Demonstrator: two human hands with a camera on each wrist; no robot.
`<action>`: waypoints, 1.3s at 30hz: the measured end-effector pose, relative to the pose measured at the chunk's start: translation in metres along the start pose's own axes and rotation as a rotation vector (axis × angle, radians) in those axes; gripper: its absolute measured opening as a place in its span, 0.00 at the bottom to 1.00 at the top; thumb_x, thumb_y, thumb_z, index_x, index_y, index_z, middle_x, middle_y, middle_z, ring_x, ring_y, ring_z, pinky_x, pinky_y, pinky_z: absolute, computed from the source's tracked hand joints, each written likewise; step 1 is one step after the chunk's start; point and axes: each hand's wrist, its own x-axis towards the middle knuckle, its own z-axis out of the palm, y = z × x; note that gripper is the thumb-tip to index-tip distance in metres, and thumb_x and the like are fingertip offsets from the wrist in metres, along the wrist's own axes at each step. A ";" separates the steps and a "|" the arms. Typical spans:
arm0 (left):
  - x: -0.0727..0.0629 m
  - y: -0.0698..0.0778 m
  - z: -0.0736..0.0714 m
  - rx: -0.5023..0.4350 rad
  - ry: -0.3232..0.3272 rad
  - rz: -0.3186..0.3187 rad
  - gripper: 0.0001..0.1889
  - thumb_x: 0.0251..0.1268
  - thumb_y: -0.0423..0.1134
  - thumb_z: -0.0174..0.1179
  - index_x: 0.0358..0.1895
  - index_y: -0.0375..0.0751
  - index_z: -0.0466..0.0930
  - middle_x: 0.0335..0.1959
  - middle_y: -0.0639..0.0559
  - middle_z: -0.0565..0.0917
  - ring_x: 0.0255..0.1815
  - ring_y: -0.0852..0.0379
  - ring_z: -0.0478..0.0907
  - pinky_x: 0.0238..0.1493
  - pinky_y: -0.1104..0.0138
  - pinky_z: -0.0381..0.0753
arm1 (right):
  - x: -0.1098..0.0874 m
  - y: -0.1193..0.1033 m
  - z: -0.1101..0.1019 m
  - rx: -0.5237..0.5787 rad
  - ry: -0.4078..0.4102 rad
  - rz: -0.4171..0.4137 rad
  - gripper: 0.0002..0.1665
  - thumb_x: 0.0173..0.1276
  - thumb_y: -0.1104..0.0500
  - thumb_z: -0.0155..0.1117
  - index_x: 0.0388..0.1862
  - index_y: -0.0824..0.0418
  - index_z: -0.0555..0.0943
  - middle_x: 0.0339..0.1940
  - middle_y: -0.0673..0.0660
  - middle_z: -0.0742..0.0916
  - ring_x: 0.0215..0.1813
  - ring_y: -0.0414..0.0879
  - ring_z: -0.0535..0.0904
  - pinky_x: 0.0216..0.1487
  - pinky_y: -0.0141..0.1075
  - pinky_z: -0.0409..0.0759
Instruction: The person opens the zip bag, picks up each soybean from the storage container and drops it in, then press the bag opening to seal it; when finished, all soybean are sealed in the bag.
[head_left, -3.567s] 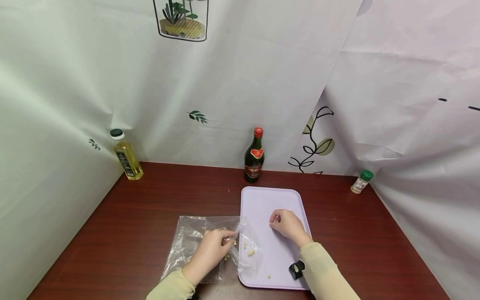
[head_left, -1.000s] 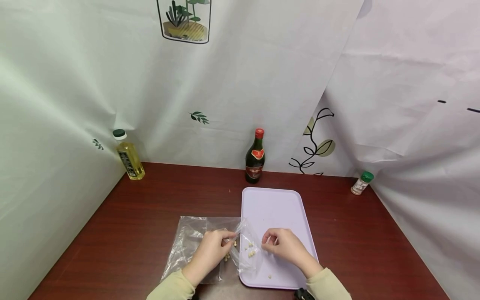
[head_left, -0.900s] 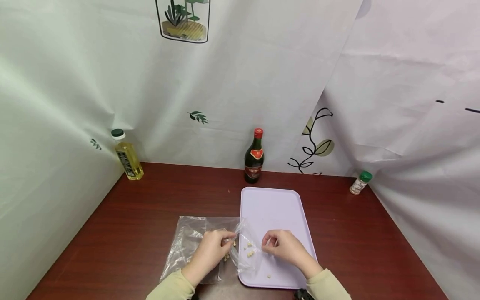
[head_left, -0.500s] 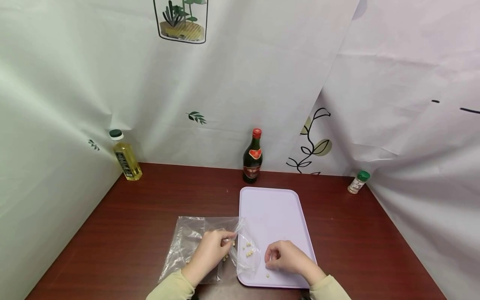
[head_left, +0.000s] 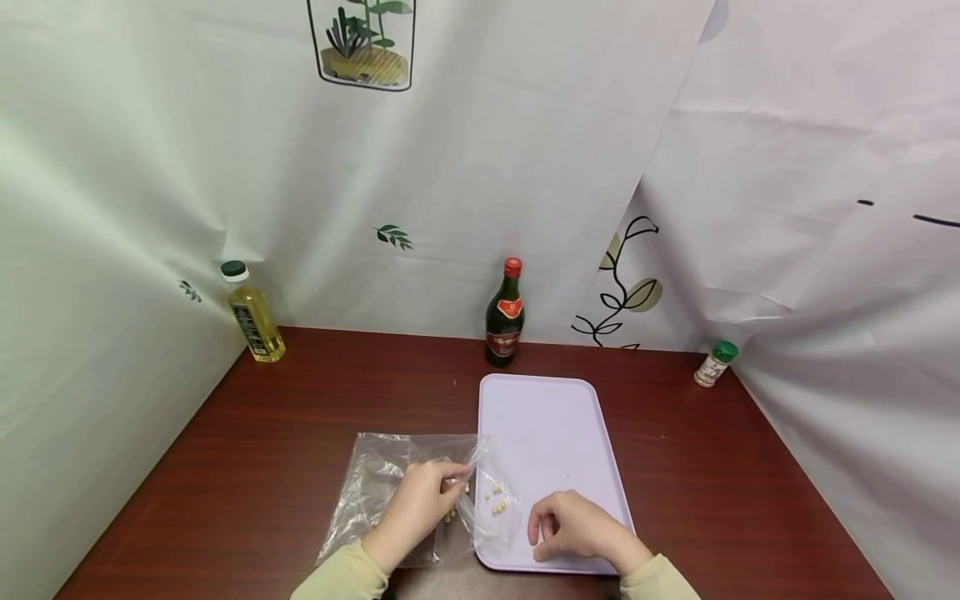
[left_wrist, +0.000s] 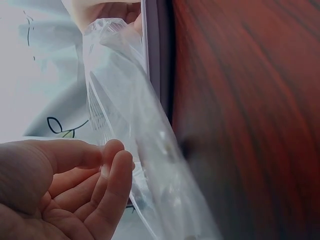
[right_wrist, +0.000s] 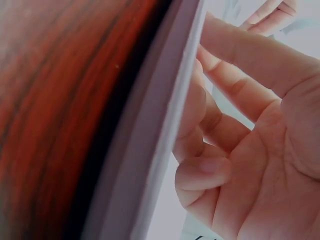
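My left hand (head_left: 423, 500) pinches the upper layer of a clear plastic bag (head_left: 375, 467) between thumb and fingertips, holding its mouth raised, as the left wrist view also shows. The bag's open end overlaps the left side of a lilac tray (head_left: 540, 417). Several small round pale-yellow beans (head_left: 498, 507) lie within the bag's mouth over the tray, with more farther in, partly behind the left hand. My right hand (head_left: 573, 529) reaches down with curled fingers at the tray's near edge. Its fingertips cover the spot where a lone bean lay; I cannot tell whether they pinch it.
At the back stand a dark green bottle (head_left: 504, 321) with a red cap and, far left, a bottle of yellow oil (head_left: 257, 321). A small green-lidded shaker (head_left: 716, 364) stands far right. White printed cloth (head_left: 480, 150) encloses the red-brown table (head_left: 360, 375).
My right hand has moved from mid-tray to beside the bag's mouth, then down to the near edge, covering the lone bean. One more bean shows in the bag's mouth. The left hand keeps its place.
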 end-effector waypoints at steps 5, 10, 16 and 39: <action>0.000 0.000 0.000 0.001 -0.001 0.002 0.09 0.51 0.27 0.65 0.38 0.36 0.87 0.22 0.52 0.84 0.14 0.73 0.65 0.18 0.77 0.67 | 0.000 -0.002 0.002 -0.029 0.022 0.014 0.11 0.39 0.65 0.74 0.19 0.55 0.79 0.13 0.39 0.72 0.19 0.27 0.64 0.23 0.24 0.65; 0.000 -0.001 0.000 0.009 0.005 0.009 0.09 0.51 0.27 0.65 0.37 0.36 0.87 0.24 0.50 0.85 0.15 0.73 0.66 0.19 0.77 0.67 | 0.000 -0.004 0.004 -0.071 0.033 0.036 0.12 0.38 0.64 0.75 0.19 0.53 0.79 0.13 0.38 0.72 0.19 0.28 0.64 0.22 0.25 0.64; 0.001 -0.001 0.001 0.017 0.015 0.015 0.08 0.52 0.28 0.65 0.37 0.37 0.87 0.24 0.50 0.85 0.15 0.73 0.65 0.18 0.77 0.67 | 0.000 -0.007 0.005 -0.100 0.048 0.055 0.12 0.39 0.64 0.73 0.18 0.52 0.78 0.13 0.38 0.71 0.19 0.28 0.64 0.22 0.26 0.64; -0.003 -0.002 0.002 0.003 0.003 -0.003 0.09 0.52 0.28 0.65 0.37 0.38 0.87 0.26 0.51 0.85 0.16 0.74 0.63 0.18 0.77 0.66 | 0.006 -0.014 0.001 -0.182 0.330 -0.007 0.08 0.51 0.59 0.71 0.20 0.48 0.81 0.17 0.35 0.76 0.22 0.26 0.66 0.26 0.27 0.68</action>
